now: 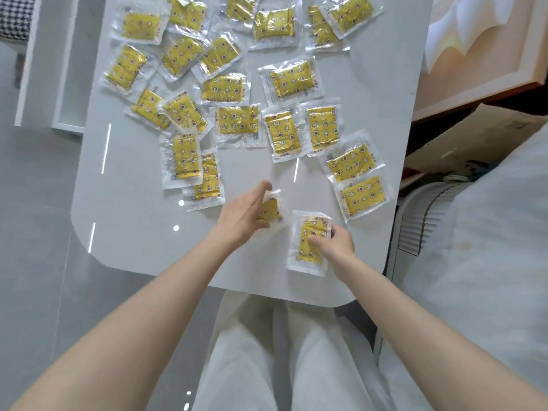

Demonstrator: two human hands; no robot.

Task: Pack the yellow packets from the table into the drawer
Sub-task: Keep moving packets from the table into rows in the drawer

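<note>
Yellow packet [271,208] mostly hidden in left hand [241,216] (right hand [335,243] pinches second packet [305,256]).

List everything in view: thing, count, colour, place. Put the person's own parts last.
loose packets: about twenty (overlaps and the top edge prevent an exact count), yellow in clear wrap, spread over the table's far half
left-hand packet: one, yellow, above the table's near part
right-hand packet: one, yellow, just right of it, by the near edge
table: one, glossy white, centre
open tray, possibly the drawer: one, white, upper left beside the table
cardboard box: one, brown, right
ribbed appliance: one, white, right of the table
trousers: white, bottom centre
left hand: one, grips the left-hand packet
right hand: one, pinches the right-hand packet
</note>
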